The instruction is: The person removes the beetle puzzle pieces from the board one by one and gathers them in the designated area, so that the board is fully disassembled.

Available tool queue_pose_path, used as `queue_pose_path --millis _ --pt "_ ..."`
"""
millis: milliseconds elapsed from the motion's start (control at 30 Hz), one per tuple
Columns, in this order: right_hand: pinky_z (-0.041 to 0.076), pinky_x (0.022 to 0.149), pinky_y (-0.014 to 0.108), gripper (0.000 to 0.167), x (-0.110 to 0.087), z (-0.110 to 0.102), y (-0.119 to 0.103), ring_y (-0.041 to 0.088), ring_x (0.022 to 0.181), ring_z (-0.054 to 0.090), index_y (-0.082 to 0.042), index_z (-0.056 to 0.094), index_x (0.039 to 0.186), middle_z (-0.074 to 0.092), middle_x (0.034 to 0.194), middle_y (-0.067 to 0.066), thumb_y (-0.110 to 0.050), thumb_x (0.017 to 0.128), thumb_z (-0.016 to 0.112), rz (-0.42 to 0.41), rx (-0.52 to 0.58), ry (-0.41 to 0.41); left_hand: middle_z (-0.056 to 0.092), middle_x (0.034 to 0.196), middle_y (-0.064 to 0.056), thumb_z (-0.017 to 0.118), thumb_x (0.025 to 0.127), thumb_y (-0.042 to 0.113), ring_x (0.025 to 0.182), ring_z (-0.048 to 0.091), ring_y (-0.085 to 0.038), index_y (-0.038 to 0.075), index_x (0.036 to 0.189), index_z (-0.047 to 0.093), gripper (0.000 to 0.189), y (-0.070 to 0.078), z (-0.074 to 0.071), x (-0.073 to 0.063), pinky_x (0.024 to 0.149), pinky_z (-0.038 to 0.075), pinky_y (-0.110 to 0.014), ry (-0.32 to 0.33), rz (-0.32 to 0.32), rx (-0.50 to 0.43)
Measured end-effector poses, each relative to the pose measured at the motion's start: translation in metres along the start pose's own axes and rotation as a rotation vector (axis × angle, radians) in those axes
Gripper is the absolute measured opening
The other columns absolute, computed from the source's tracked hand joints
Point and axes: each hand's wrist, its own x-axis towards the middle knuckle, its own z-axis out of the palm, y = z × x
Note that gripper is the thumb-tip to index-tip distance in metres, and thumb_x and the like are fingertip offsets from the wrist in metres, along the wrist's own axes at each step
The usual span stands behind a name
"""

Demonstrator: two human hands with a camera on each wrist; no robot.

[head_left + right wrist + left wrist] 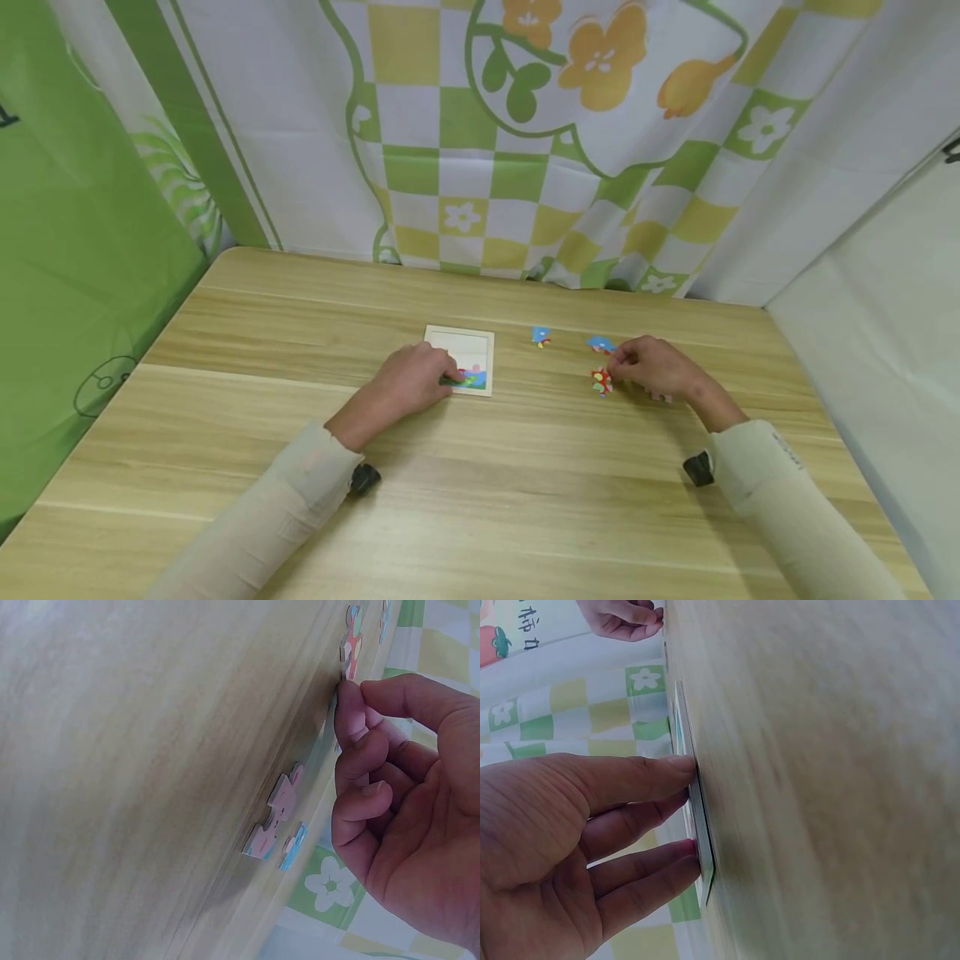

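Observation:
My left hand (412, 379) rests on a square wooden puzzle tray (491, 364), fingertips low on its lower left part. Inside, along the bottom, lies a blue and green puzzle piece (474, 381). In the left wrist view, the thumb and several fingers of that hand (592, 847) press on the tray's near side (701, 825). At the right, the thumb and index finger of my right hand (652, 367) pinch the edge of a red puzzle piece with light spots (601, 382). Its other fingers curl inward in the right wrist view.
Two blue puzzle pieces lie near the back: one (541, 336) right of the tray, another (600, 342) beyond the right hand's fingertips. A pink piece with an animal face (276, 814) lies beneath the right hand. A patterned curtain (465, 167) hangs behind the wooden table (480, 500).

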Motion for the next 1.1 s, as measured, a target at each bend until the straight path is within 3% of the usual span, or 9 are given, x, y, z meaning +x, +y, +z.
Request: queue_pose_path --millis 400,667,833,967,1100 --pt "0.042 0.037 0.031 0.022 -0.002 0.002 -0.015 0.014 0.043 0.046 -0.006 0.074 0.105 0.070 0.090 0.009 -0.025 0.104 0.062 -0.063 -0.004 0.049 0.076 0.109 -0.006 0.081 0.089 0.007 0.102 0.071 -0.028 0.010 0.108 0.082 0.020 0.004 0.003 -0.001 0.083 0.058 -0.046 0.010 0.029 0.069" --pt "0.051 0.075 0.037 0.020 0.006 0.011 -0.043 0.017 0.083 0.065 -0.001 0.074 0.106 0.073 0.093 0.004 -0.017 0.104 0.062 -0.222 -0.055 0.095 0.077 0.101 -0.008 0.079 0.089 0.004 0.089 0.070 -0.027 0.009 0.103 0.083 0.015 0.005 0.005 -0.002 0.076 0.057 -0.044 0.031 0.073 0.102" --pt "0.050 0.073 0.036 0.016 0.019 0.021 -0.060 0.018 0.082 0.063 0.000 0.074 0.104 0.070 0.090 0.003 -0.012 0.103 0.063 -0.294 -0.017 0.103 0.076 0.100 -0.008 0.076 0.092 0.003 0.082 0.068 -0.023 0.010 0.102 0.083 0.015 0.005 0.004 -0.005 0.070 0.056 -0.041 0.035 0.084 0.107" --pt "0.049 0.071 0.034 0.017 0.031 0.030 -0.073 0.018 0.081 0.061 0.000 0.074 0.104 0.070 0.091 0.005 -0.013 0.103 0.063 -0.350 0.019 0.066 0.074 0.096 -0.006 0.070 0.095 -0.001 0.080 0.067 -0.024 0.010 0.107 0.082 0.021 0.004 0.003 -0.010 0.070 0.056 -0.041 0.017 0.128 0.120" --pt "0.050 0.069 0.034 0.017 0.045 0.041 -0.085 0.018 0.079 0.060 -0.001 0.074 0.105 0.071 0.094 0.009 -0.013 0.104 0.062 -0.407 0.033 0.022 0.071 0.098 -0.006 0.064 0.096 -0.006 0.090 0.068 -0.027 0.008 0.109 0.079 0.024 0.002 -0.001 -0.013 0.079 0.056 -0.042 -0.031 0.193 0.137"
